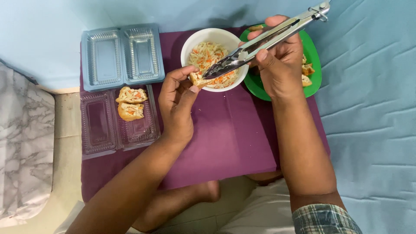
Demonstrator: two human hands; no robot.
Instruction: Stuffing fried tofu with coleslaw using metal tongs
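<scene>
**Filling a fried pocket over the salad bowl**

Purple cloth (225, 134) covers the low work surface, with pale blue sheeting around it and a marble-patterned slab at the far left edge. On the cloth stands a white bowl (190, 43) of shredded cabbage and carrot salad (207, 55), and just behind it to the right, touching or nearly so, sits a green plate (314, 56) carrying a few fried pieces (307, 69), mostly hidden by the right hand.

The left hand (177, 106) pinches a small fried pocket (197, 79) between thumb and fingertips, holding it at the near rim of the bowl. The right hand (281, 65) is wrapped around a pair of metal tongs (264, 41), squeezed nearly shut, whose tips lie over the salad and meet the pocket; whether any salad is caught in them I cannot tell.

To the left lie two clear plastic clamshell boxes. The far box (122, 55) is open and holds nothing. The near box (99, 125) holds two filled pockets (131, 103) in its right half, one just beside the other.
</scene>
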